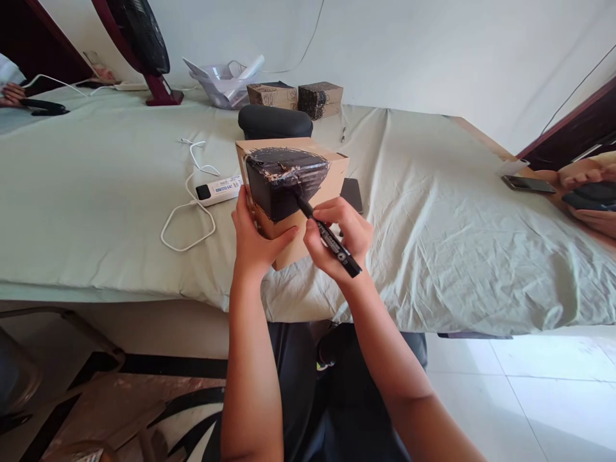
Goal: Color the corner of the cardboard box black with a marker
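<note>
My left hand (256, 239) grips the lower left side of a small cardboard box (332, 178), holding it tilted above the table's near edge. One face of the box (283, 183) is blackened with ink and taped over. My right hand (341, 234) is closed round a black marker (330, 239), whose tip touches the blackened face.
A pale green cloth (96, 192) covers the table. On it lie a white power bank with cable (219, 190), a black pouch (274, 120), a dark phone (352, 192), two more inked boxes (296, 97), a plastic tray (224, 80) and a fan (144, 45). Other people's hands show at the far left (12, 95) and right (590, 192).
</note>
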Action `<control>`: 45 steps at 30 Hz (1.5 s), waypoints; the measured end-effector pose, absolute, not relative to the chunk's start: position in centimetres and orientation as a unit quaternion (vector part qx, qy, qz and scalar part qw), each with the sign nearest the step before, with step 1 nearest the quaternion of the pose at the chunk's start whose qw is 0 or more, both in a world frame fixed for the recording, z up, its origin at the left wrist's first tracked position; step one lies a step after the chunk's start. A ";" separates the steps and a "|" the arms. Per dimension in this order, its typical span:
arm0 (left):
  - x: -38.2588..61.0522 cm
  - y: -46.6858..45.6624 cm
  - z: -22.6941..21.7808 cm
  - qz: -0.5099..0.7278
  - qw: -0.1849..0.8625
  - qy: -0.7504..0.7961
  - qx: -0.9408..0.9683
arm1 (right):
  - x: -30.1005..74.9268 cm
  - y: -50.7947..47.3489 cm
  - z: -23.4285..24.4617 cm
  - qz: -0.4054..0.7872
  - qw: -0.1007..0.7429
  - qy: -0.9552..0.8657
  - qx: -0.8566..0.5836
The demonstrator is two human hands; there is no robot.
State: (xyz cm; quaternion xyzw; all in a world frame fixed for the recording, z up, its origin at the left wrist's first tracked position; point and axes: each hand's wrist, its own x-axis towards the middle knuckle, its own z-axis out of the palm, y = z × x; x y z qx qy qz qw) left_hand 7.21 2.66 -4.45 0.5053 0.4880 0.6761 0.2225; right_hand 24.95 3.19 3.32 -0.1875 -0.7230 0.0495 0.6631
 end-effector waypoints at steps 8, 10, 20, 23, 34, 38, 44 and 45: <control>6.1 1.3 -3.1 0.648 0.059 0.553 0.520 | 24.6 2.2 3.4 0.056 0.620 -0.762 -0.181; 6.5 0.8 -2.2 0.632 0.019 0.579 0.515 | 24.7 2.0 3.6 0.046 0.618 -0.766 -0.174; 8.4 -1.5 1.4 0.472 -0.115 0.703 0.520 | 25.4 0.4 5.7 0.020 0.581 -0.791 -0.191; 8.1 -1.7 1.3 0.450 -0.131 0.678 0.566 | 25.6 0.4 5.9 0.020 0.574 -0.789 -0.220; 7.5 -2.2 1.5 0.464 -0.081 0.633 0.615 | 27.2 1.5 6.5 0.123 0.661 -0.681 -0.289; 7.1 -2.4 1.4 0.466 -0.072 0.609 0.638 | 27.9 2.2 6.7 0.178 0.649 -0.662 -0.330; 6.5 -2.0 0.7 0.491 -0.056 0.614 0.616 | 29.5 3.2 6.6 0.261 0.644 -0.644 -0.321; 6.4 -1.9 0.5 0.497 -0.047 0.613 0.612 | 29.7 3.3 6.5 0.271 0.649 -0.640 -0.309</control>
